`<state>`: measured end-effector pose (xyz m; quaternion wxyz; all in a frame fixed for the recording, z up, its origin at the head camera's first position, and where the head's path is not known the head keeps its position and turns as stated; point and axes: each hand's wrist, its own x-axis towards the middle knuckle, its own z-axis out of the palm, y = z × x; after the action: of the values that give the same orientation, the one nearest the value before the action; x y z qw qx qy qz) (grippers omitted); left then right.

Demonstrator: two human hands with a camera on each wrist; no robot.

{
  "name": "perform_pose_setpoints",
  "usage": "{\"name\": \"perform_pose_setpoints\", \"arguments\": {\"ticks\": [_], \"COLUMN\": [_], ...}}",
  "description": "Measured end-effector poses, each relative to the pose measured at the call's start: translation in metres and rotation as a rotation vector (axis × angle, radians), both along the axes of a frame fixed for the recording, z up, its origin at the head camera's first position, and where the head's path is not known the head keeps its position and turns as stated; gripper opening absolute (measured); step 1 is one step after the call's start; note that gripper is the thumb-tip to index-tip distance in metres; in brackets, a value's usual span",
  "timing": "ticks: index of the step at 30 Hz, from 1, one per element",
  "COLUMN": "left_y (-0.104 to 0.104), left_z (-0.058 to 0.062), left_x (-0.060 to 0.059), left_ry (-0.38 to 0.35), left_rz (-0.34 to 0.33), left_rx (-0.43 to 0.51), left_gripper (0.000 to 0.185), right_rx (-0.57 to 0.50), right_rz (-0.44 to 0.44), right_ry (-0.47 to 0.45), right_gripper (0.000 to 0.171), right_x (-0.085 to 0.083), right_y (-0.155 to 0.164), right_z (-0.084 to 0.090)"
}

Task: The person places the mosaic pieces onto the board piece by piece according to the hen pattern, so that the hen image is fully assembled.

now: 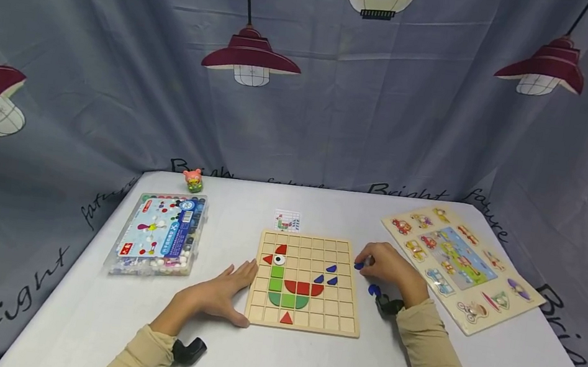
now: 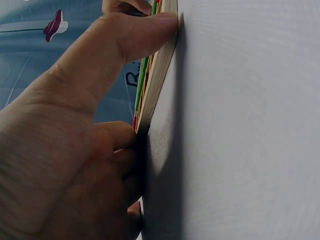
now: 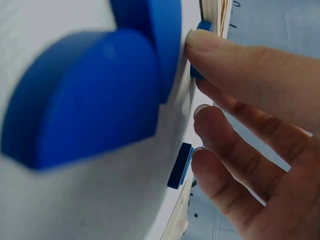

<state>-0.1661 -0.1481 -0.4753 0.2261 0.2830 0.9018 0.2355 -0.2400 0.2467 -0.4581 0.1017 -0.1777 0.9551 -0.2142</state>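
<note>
A wooden grid board [image 1: 328, 320] lies on the table, with red, green and blue pieces forming a bird shape and a round eye piece [image 1: 279, 260]. My left hand [image 1: 222, 291] rests against the board's left edge, its thumb [image 2: 150, 35] touching the near corner. Just right of the board, my right hand [image 1: 392, 265] pinches a blue quarter-round piece [image 1: 358, 266] between thumb and index finger, low over the table. Near that wrist lie more blue pieces [image 1: 373, 290], large and close in the right wrist view. Another blue piece [image 3: 180, 166] lies beside the other fingertips.
Behind the board lies a small pattern card [image 1: 287, 221]. A clear plastic case [image 1: 157, 233] of beads stands on the left, with a small pink-headed figurine [image 1: 193, 180] behind it. On the right lies a wooden picture puzzle [image 1: 463, 264], close to the right forearm.
</note>
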Motion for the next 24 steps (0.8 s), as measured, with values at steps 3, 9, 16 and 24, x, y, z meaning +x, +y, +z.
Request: {"name": "perform_pose_setpoints", "arguments": {"ticks": [3,9,16,24], "left_y": [0.0002,0.0005,0.0000,-0.0005], "left_z": [-0.0005,-0.0008,0.0006,0.0006], "left_x": [-0.0002,-0.0004,-0.0009,-0.0003], "left_ry": [-0.002,-0.006,0.005,-0.005], "left_rz": [0.003,0.006,-0.003,0.004], "left_rx": [0.001,0.001,0.001,-0.007], "left_gripper": [0.117,0.117,0.117,0.118], "right_rx": [0.011,0.029,0.034,0.053], "right_rz": [0.003,0.005,-0.015,-0.025], "right_ry": [0.000,0.003,-0.017,-0.040], "right_gripper": [0.015,0.012,0.012,0.012], "right_x": [0.0002,-0.0009,-0.0020,0.0027], "right_y": [0.0001,0.0013,0.0017,0.0009], "right_z": [0.0002,-0.0012,-0.0016,0.0027]}}
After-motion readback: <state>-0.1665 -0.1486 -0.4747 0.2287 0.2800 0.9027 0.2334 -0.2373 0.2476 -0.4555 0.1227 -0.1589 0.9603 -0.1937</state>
